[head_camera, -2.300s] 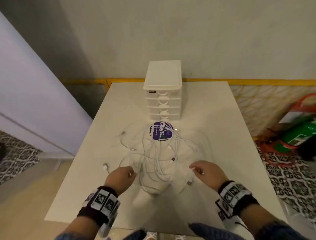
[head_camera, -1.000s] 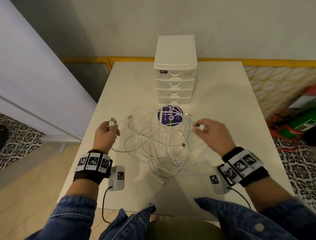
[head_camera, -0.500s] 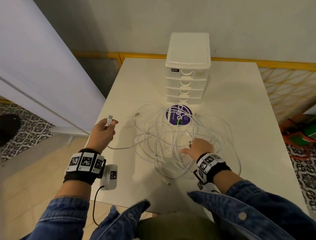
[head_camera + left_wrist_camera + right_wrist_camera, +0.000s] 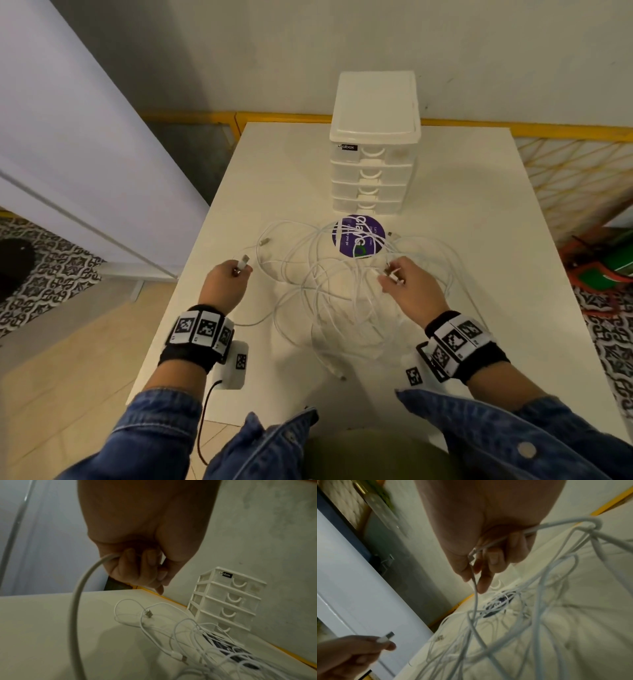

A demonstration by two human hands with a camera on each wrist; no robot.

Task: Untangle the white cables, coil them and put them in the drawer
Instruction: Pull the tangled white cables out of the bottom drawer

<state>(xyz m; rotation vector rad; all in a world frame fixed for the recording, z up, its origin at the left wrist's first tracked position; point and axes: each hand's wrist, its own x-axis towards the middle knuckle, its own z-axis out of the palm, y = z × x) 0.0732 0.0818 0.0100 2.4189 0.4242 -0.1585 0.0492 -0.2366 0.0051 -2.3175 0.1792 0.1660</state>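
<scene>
On the white tabletop (image 4: 462,212), seen from the head, tangled white cables (image 4: 342,291) lie in the middle, before a drawer box (image 4: 373,164) near the far edge. By the left edge, the left hand (image 4: 224,282) pinches a plug (image 4: 244,262) that points away. From the left wrist, curled fingers (image 4: 137,566) grip its cable. From the right wrist, the right hand (image 4: 488,545) pinches a cable end, and loops hang down.
</scene>
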